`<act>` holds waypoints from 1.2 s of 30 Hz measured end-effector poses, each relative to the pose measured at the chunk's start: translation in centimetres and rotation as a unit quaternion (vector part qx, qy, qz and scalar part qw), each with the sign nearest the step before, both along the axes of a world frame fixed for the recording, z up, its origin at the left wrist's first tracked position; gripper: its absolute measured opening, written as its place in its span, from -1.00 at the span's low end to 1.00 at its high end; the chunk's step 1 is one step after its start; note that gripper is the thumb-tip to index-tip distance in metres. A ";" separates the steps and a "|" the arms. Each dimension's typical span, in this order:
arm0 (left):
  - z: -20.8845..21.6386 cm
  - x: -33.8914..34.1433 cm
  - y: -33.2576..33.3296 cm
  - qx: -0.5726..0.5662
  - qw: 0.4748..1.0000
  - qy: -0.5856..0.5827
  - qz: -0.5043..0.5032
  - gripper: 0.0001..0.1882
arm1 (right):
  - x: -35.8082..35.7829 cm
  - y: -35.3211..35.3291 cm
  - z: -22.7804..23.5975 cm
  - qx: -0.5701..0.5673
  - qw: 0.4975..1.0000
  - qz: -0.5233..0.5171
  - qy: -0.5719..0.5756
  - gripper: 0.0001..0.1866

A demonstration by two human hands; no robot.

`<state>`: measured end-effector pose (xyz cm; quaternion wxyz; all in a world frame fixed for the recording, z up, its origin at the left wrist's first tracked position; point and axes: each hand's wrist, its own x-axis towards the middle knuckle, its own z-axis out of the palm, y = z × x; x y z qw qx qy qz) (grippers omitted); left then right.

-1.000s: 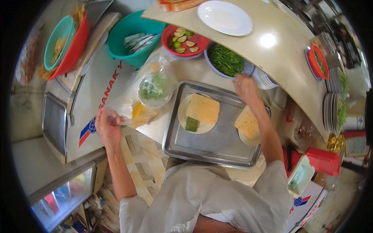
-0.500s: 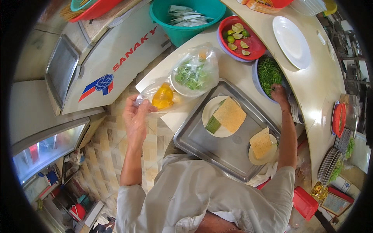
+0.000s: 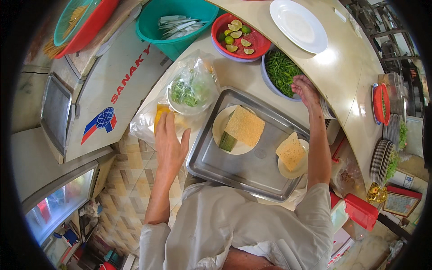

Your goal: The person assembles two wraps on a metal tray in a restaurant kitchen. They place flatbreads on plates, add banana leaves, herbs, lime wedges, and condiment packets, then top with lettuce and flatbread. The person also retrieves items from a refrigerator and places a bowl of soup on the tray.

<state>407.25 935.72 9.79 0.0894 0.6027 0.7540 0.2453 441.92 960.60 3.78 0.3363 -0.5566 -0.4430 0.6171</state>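
My left hand (image 3: 171, 144) is open, fingers stretched beside a yellow packet (image 3: 161, 113) at the near end of a clear plastic bag (image 3: 146, 128). The bag also holds a white bowl with shredded greens (image 3: 189, 92). My right hand (image 3: 306, 91) is closed at the near right rim of a bowl of green chillies (image 3: 282, 69); what its fingers hold, if anything, is hidden. Between my arms, a metal tray (image 3: 211, 164) carries two plates. One holds a large toasted cracker (image 3: 245, 127) over a green leaf-wrapped piece (image 3: 227, 141); the other holds a smaller cracker (image 3: 291, 152).
A red basket of cut limes (image 3: 256, 42) stands beyond the tray, beside a teal basin (image 3: 148, 33) of thin white packets. On the raised counter at right lie a white oval plate (image 3: 299, 26) and stacked plates (image 3: 381, 157). A white freezer (image 3: 108, 85) flanks the left.
My left hand has let go of the bag's end, and the bag now rests lower on the table. My right hand has lifted from among the chillies to the bowl's rim. The view has shifted.
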 end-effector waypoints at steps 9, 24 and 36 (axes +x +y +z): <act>-3.0 0.2 0.3 -0.111 0.994 -0.008 -0.019 -0.55 | -2.5 0.3 -3.1 0.288 0.758 0.189 -0.554 -0.77; -3.6 0.9 -0.1 -0.041 0.996 -0.018 -0.079 -0.72 | -2.0 0.3 -1.8 -0.013 0.998 -0.044 -0.048 -0.81; -6.1 1.6 -1.7 -0.072 0.992 0.044 -0.098 -0.85 | -18.9 -13.3 8.0 -0.085 0.940 0.324 0.057 -0.83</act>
